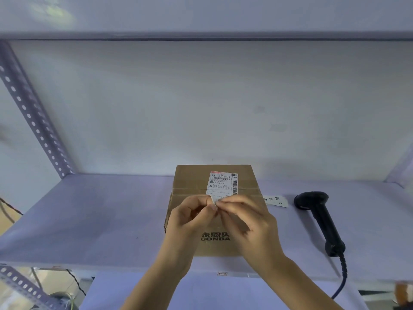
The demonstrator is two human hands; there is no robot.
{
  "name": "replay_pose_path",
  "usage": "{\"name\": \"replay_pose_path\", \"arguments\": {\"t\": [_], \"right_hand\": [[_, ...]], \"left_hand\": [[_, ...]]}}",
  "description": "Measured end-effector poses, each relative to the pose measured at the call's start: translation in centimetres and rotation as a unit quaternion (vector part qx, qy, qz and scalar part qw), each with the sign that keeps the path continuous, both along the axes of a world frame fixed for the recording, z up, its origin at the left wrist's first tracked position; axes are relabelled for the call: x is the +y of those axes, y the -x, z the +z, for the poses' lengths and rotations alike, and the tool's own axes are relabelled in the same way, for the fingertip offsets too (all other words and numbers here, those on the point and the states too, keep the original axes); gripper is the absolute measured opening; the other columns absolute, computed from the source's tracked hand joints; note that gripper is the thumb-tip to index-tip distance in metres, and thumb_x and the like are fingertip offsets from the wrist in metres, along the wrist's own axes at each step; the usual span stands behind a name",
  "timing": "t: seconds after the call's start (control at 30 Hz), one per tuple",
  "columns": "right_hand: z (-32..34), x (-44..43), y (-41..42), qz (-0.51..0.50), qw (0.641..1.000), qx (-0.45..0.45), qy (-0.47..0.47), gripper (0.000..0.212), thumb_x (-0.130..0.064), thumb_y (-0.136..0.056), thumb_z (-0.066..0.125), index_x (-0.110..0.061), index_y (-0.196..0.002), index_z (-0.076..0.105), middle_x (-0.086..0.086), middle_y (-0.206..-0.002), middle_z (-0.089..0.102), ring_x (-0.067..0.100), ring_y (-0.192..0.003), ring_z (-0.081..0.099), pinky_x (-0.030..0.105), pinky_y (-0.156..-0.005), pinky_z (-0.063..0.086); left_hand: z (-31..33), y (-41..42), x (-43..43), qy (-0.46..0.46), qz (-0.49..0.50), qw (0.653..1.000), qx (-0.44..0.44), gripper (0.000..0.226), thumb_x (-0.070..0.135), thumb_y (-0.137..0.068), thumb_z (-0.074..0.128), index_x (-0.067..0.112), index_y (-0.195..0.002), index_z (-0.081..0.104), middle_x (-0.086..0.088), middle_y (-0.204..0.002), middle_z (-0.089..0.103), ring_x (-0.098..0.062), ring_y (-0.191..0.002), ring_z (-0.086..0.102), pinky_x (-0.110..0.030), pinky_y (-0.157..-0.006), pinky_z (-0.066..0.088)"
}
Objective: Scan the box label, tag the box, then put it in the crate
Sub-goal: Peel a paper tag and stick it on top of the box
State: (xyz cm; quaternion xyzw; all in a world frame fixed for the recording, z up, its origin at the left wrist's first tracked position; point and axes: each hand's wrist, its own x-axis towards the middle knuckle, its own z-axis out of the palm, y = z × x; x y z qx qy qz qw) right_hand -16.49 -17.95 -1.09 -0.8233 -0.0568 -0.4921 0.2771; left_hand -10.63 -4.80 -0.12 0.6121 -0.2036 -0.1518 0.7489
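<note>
A pale shelf (89, 220) is serving as the work surface, backed by a plain light wall (201, 104) and sitting beneath a second shelf board (201, 34) overhead. A perforated metal upright (33, 108) is running diagonally down the left side to the shelf's rear corner. A brown cardboard box (190, 182) is resting flat near the middle of the shelf, close to its front edge, with the word CONBA printed on its near end. A white shipping label (223, 182) bearing barcodes is lying on the box's top face, crossing the taped centre seam. A black handheld scanner (317, 215) is lying on the shelf to the right of the box, well apart from both hands, with its coiled cable (343, 271) trailing off the front edge. A small white paper slip (276, 200) with handwriting is lying between the box and the scanner. Both hands are positioned directly over the box's top face, just in front of the label. The left hand (190, 220) and the right hand (248, 222) are meeting fingertip to fingertip, together pinching a small white sticker (213, 203) between thumbs and forefingers, with the remaining fingers curled. The sticker is touching or just overlapping the label's near edge; which of the two cannot be determined.
</note>
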Motion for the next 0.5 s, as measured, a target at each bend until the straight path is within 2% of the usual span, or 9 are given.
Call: {"name": "replay_pose_path", "arguments": {"t": [0.07, 0.13, 0.23, 0.3, 0.37, 0.43, 0.5], "right_hand": [[0.04, 0.1, 0.01, 0.04, 0.997, 0.025, -0.06, 0.011, -0.003, -0.08, 0.072, -0.002, -0.089, 0.078, 0.003, -0.089, 0.074, 0.002, -0.086, 0.066, 0.007, -0.08, 0.048], [0.18, 0.17, 0.21, 0.097, 0.982, 0.069, -0.15, 0.01, -0.01, -0.082, 0.072, -0.007, -0.089, 0.079, -0.003, -0.088, 0.075, 0.005, -0.086, 0.07, 0.012, -0.076, 0.052], [0.59, 0.24, 0.58, 0.164, 0.928, 0.137, -0.305, 0.009, -0.024, -0.082, 0.074, -0.017, -0.084, 0.079, -0.006, -0.084, 0.076, 0.007, -0.082, 0.071, 0.016, -0.073, 0.054], [0.8, 0.17, 0.6, 0.164, 0.913, 0.158, -0.34, 0.01, -0.031, -0.082, 0.075, -0.021, -0.081, 0.078, -0.005, -0.079, 0.076, 0.006, -0.074, 0.07, 0.017, -0.069, 0.054], [0.9, 0.11, 0.6, 0.156, 0.904, 0.178, -0.356, 0.013, -0.037, -0.08, 0.074, -0.025, -0.079, 0.078, 0.0, -0.074, 0.075, 0.012, -0.069, 0.069, 0.029, -0.068, 0.057], [0.81, 0.07, 0.69, 0.152, 0.899, 0.19, -0.364, 0.016, -0.04, -0.08, 0.073, -0.024, -0.079, 0.078, 0.004, -0.073, 0.075, 0.021, -0.069, 0.07, 0.036, -0.07, 0.058], [0.79, 0.12, 0.75, 0.153, 0.89, 0.2, -0.379, 0.021, -0.044, -0.078, 0.074, -0.023, -0.079, 0.078, 0.005, -0.074, 0.075, 0.019, -0.068, 0.07, 0.036, -0.072, 0.058]], "left_hand": [[-0.01, -0.04, -0.13, -0.009, 0.013, 1.0, -0.009, 0.013, 0.002, -0.093, 0.057, -0.006, -0.092, 0.068, -0.026, -0.11, 0.069, -0.029, -0.1, 0.069, -0.027, -0.084, 0.056], [0.16, 0.0, -0.27, -0.024, 0.033, 0.999, -0.023, 0.01, 0.007, -0.086, 0.063, -0.001, -0.084, 0.069, -0.026, -0.109, 0.066, -0.03, -0.098, 0.069, -0.032, -0.086, 0.055], [0.45, 0.16, -0.39, -0.053, 0.054, 0.995, -0.061, 0.015, 0.004, -0.082, 0.065, 0.01, -0.069, 0.07, -0.014, -0.101, 0.064, -0.009, -0.078, 0.07, -0.014, -0.069, 0.053], [0.61, 0.31, -0.41, -0.077, 0.06, 0.992, -0.084, 0.016, 0.011, -0.078, 0.068, 0.016, -0.064, 0.071, 0.0, -0.094, 0.061, -0.002, -0.073, 0.067, -0.009, -0.065, 0.049], [0.63, 0.31, -0.36, -0.095, 0.06, 0.989, -0.095, 0.013, 0.017, -0.075, 0.067, 0.018, -0.063, 0.072, 0.009, -0.09, 0.06, -0.002, -0.076, 0.067, -0.008, -0.065, 0.048], [0.38, 0.19, -0.3, -0.098, 0.061, 0.988, -0.101, 0.021, 0.009, -0.08, 0.07, 0.019, -0.062, 0.072, 0.012, -0.087, 0.06, -0.001, -0.074, 0.067, -0.008, -0.063, 0.048], [0.31, 0.25, -0.24, -0.101, 0.062, 0.988, -0.101, 0.029, 0.001, -0.084, 0.068, 0.018, -0.061, 0.071, 0.009, -0.088, 0.059, -0.001, -0.069, 0.067, -0.009, -0.061, 0.048]]}}
